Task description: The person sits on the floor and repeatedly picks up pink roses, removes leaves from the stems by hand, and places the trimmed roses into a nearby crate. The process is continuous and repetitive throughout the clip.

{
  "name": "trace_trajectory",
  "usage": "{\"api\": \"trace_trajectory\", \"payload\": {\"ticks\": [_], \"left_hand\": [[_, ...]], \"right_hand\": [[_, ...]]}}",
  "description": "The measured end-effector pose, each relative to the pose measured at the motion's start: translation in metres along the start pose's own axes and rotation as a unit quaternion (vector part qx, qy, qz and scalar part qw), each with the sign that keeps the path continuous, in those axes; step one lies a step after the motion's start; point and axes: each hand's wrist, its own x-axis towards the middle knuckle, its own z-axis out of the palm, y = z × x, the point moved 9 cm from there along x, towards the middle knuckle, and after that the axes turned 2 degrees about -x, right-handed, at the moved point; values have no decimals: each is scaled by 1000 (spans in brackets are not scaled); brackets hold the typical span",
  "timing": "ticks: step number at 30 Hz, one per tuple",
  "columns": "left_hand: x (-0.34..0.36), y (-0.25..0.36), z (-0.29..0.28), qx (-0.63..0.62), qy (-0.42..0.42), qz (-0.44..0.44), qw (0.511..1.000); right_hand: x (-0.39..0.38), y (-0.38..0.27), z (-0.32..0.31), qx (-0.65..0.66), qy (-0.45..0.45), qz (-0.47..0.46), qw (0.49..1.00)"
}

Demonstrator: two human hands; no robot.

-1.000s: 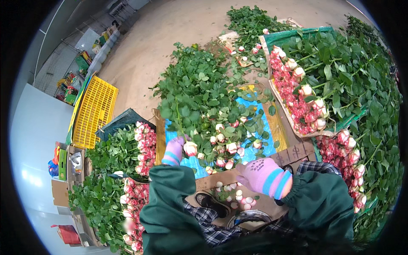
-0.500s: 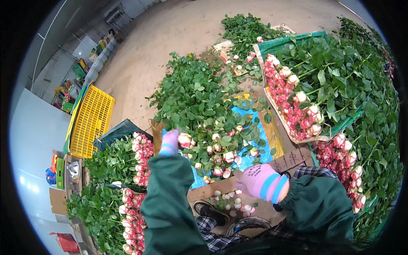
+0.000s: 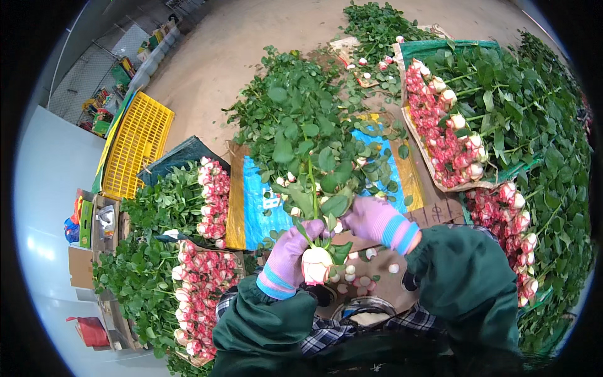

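My left hand (image 3: 286,254), in a lilac knit glove with a blue-striped cuff, is closed round the stem of a rose (image 3: 317,265) just above my lap. Its white, pink-edged bloom faces me, and the leafy stem points away over the pile. Close by on the right, my gloved right hand (image 3: 379,222) has its fingers bent together beside the rose's leaves. Leaves partly cover those fingertips, so what they pinch is hidden. Beyond both hands lies a heap of loose roses (image 3: 282,113) on a blue and yellow plastic sheet (image 3: 254,210).
Bunched pink-and-white roses (image 3: 204,295) lie at the left. More bunches, one in a paper and green wrap (image 3: 433,185), fill the right side. A yellow plastic crate (image 3: 138,147) leans at the far left. Fallen petals (image 3: 361,283) lie on the floor near my feet.
My left hand has come back from the heap toward me with the rose, its stem now stretched out ahead. My right hand has moved slightly up and left, beside the stem.
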Motion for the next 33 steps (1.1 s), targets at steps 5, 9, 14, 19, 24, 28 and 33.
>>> {"api": "trace_trajectory", "payload": {"ticks": [5, 9, 14, 19, 24, 28, 33], "left_hand": [[-3, -7, 8, -57, -97, 2, 994], [4, -18, 15, -75, -142, -39, 986], [5, -17, 8, -3, -71, -29, 997], [4, -12, 4, 19, -85, -15, 996], [1, -4, 25, -35, -103, 11, 994], [-6, 4, 34, -72, -135, 22, 988], [-18, 21, 34, -109, -66, 73, 989]], "right_hand": [[11, -15, 11, 634, -41, 55, 771], [8, -39, 1, 618, -83, 63, 779], [23, -42, 14, 582, -57, 52, 810], [21, -70, -12, 431, 16, -122, 894], [10, -67, -2, 606, -42, -163, 777], [2, -76, 6, 743, -35, -42, 667], [5, -84, 2, 736, -69, -92, 667]]}}
